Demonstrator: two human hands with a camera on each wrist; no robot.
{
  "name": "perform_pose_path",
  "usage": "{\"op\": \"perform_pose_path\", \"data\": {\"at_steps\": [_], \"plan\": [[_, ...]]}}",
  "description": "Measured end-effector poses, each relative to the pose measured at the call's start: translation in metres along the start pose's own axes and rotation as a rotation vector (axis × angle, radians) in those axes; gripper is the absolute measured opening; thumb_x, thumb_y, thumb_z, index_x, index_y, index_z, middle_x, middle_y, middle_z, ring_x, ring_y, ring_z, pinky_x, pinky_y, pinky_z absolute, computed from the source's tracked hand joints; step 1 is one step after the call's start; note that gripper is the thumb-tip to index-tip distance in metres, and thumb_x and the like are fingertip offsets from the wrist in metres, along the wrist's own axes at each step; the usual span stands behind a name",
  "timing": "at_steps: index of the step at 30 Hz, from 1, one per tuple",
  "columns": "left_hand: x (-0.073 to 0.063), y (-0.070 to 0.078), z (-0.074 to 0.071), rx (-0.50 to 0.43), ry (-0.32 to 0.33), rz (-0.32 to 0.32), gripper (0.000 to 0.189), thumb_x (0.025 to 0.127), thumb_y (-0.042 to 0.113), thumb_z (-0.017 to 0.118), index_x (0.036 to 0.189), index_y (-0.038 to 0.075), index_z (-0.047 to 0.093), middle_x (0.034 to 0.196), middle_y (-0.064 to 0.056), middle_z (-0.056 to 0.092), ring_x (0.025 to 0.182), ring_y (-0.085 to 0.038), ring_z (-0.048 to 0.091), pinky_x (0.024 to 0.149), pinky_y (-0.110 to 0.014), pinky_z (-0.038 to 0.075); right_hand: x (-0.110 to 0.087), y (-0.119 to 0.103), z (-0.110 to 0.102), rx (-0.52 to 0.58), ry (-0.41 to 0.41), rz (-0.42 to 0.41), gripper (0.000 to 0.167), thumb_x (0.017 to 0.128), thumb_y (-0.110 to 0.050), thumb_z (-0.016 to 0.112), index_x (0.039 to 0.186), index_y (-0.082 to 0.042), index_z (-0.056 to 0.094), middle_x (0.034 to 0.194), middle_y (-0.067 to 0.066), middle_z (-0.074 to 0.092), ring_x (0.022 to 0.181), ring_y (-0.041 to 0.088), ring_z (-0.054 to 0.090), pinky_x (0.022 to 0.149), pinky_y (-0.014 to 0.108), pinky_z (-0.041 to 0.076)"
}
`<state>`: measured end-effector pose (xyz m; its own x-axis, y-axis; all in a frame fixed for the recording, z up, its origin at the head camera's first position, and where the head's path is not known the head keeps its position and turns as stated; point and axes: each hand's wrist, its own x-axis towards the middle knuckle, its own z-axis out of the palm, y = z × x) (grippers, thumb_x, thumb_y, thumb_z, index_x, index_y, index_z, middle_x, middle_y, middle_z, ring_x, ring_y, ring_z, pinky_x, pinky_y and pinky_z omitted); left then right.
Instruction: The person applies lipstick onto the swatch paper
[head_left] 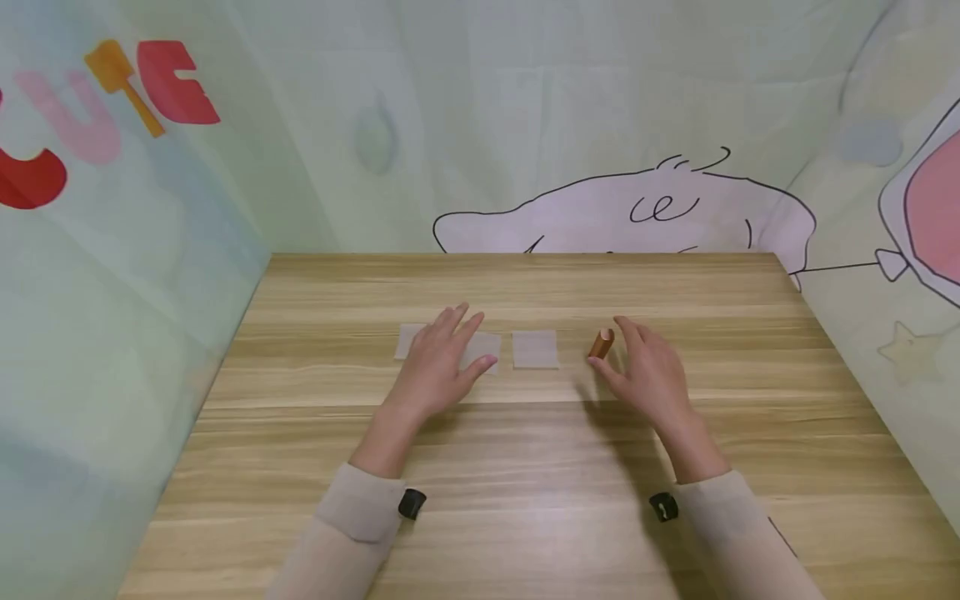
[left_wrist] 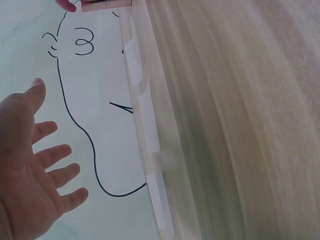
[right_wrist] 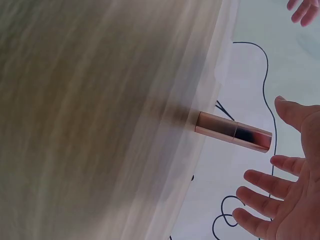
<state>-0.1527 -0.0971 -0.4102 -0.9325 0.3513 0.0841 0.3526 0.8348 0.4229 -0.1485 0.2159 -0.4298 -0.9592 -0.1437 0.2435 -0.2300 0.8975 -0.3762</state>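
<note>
Left hand [head_left: 437,367] and right hand [head_left: 649,371] spread empty over wood-grained desk [head_left: 540,483], cartoon-printed cloth [head_left: 495,108] behind, upright glossy copper tube [head_left: 602,344], flat pale squares [head_left: 535,349].

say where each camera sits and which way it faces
Head: worn on the head, facing forward and down over the table; left hand, right hand and both sleeves show.
Left wrist: on that wrist, facing pale squares and the backdrop, turned sideways; left hand shows, right fingertips at top.
Right wrist: on that wrist, facing the copper tube, also sideways; right hand shows, left fingertips top right.
Both wrist views share the copper tube.
</note>
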Motion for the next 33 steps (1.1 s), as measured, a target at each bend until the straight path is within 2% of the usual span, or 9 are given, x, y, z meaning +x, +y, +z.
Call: {"op": "perform_pose_path", "data": {"at_steps": [5,12,21,33], "plan": [[0.001,0.003,0.002,-0.015,-0.011,0.008,0.068,0.102,0.048,0.055,0.157,0.012,0.038,0.165,-0.014,0.025,0.152,-0.036,0.020,0.122,-0.056,0.018,0.000,0.001,0.001,0.008,-0.008,0.008,0.075,0.090,-0.039,0.076,0.144,0.004,0.046,0.136,0.033,0.055,0.122,0.051,0.054,0.101,0.063,0.044],[0.004,0.008,0.009,-0.016,-0.024,0.031,0.067,0.102,0.046,0.057,0.157,0.012,0.038,0.165,-0.014,0.026,0.152,-0.037,0.021,0.121,-0.056,0.019,0.002,0.002,0.002,0.036,-0.048,0.066,0.080,0.091,-0.040,0.075,0.148,0.004,0.039,0.140,0.032,0.052,0.125,0.051,0.051,0.103,0.063,0.042],[0.007,0.015,0.016,-0.038,-0.030,0.039,0.067,0.101,0.044,0.059,0.157,0.013,0.039,0.165,-0.013,0.027,0.152,-0.036,0.022,0.121,-0.059,0.019,0.004,0.004,0.004,0.084,-0.077,0.110,0.080,0.092,-0.040,0.074,0.146,0.008,0.039,0.136,0.028,0.056,0.123,0.049,0.052,0.101,0.063,0.043],[0.010,0.023,0.022,-0.027,-0.074,0.058,0.067,0.102,0.047,0.056,0.157,0.014,0.037,0.165,-0.012,0.026,0.153,-0.035,0.020,0.121,-0.058,0.018,0.005,0.007,0.009,0.132,-0.095,0.112,0.069,0.092,-0.035,0.075,0.139,0.007,0.046,0.133,0.029,0.058,0.120,0.048,0.055,0.097,0.062,0.046]]}}
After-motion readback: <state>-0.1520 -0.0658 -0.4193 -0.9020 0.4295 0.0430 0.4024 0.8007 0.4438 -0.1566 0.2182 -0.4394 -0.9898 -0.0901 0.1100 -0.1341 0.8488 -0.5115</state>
